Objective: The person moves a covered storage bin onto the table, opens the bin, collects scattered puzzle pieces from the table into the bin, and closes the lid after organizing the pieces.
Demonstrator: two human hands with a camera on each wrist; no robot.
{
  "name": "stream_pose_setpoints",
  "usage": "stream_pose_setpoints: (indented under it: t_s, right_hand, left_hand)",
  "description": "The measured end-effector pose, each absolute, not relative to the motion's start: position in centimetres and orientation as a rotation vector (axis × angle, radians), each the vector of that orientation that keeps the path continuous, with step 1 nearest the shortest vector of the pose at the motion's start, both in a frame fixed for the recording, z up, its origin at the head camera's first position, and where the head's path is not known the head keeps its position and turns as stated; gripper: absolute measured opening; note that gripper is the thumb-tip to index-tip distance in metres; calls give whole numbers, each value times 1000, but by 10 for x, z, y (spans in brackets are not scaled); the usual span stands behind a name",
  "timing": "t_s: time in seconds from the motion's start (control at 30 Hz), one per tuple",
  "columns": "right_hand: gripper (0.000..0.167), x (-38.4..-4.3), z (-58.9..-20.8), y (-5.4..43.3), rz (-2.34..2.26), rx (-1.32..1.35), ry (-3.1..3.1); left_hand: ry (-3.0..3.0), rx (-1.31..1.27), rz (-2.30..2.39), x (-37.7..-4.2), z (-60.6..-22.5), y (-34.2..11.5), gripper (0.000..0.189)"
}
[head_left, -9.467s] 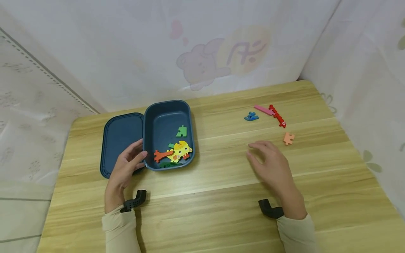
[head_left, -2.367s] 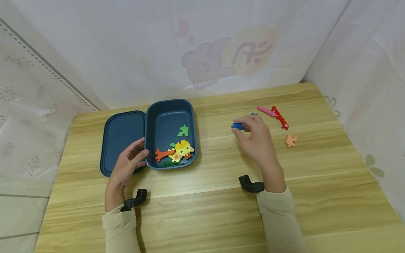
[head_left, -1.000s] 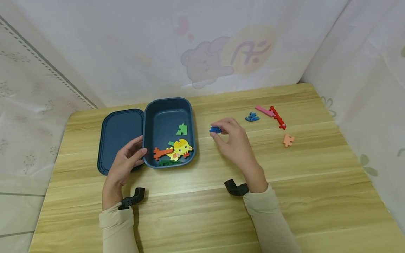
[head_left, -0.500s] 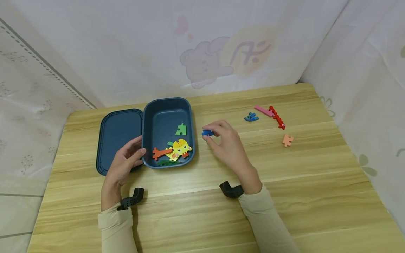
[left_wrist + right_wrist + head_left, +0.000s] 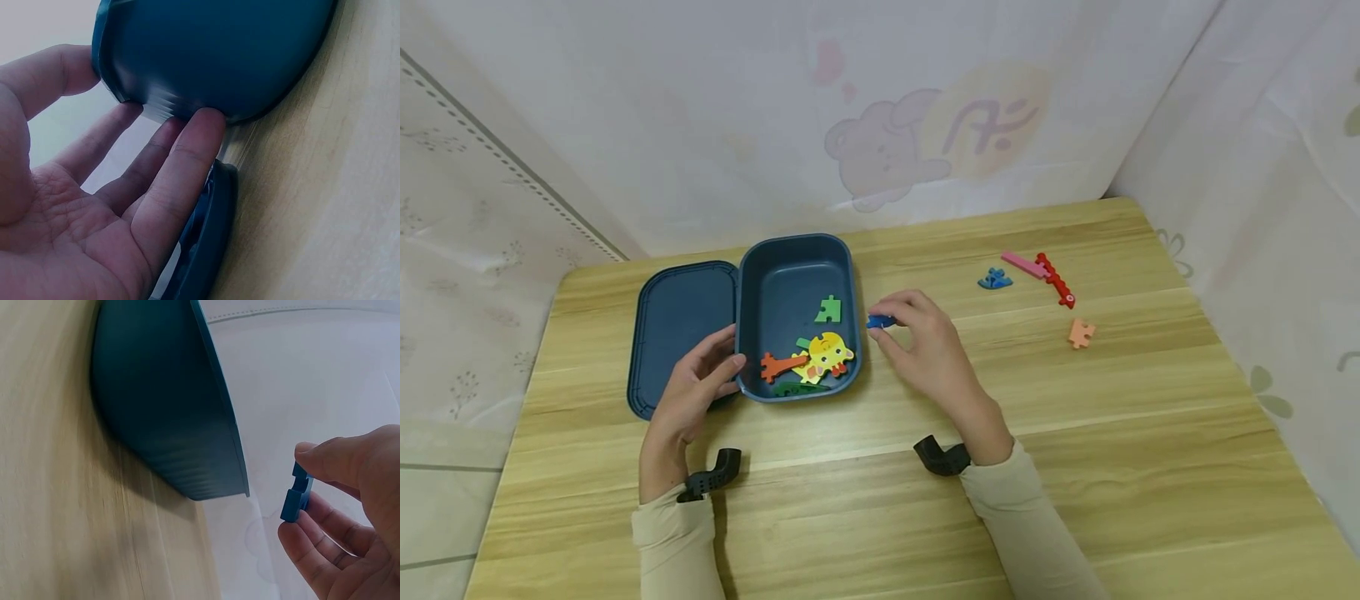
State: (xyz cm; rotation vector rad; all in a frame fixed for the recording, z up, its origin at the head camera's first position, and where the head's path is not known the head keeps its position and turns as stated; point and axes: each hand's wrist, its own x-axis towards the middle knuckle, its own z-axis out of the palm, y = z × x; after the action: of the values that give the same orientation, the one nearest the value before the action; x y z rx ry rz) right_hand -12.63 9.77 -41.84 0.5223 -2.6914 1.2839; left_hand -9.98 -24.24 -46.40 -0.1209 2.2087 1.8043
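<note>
Head view: right hand (image 5: 921,342) pinches blue puzzle piece (image 5: 880,321), just right of box (image 5: 797,287) on table (image 5: 850,517). Left hand (image 5: 692,387) touches box's left side, no firm grip. Yellow piece (image 5: 831,352) among others inside; peach piece (image 5: 1081,333) loose on table, right.

Left wrist: thumb at rim, fingertips against outer wall, relaxed. Uneven push there could slide or tip box.

Right wrist: blue piece between thumb and fingertips, near box wall, apart from it. Small hold, so a loosened pinch could drop it; drifting in low could knock it on the rim.
</note>
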Motion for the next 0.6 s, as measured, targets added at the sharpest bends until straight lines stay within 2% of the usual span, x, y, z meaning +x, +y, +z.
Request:
stream_pose_setpoints:
  t_s: [0.6]
  right_hand:
    - [26, -121, -418, 85, 1294, 639, -2678]
  left_hand:
    - [2211, -135, 1805, -99, -465, -242, 63]
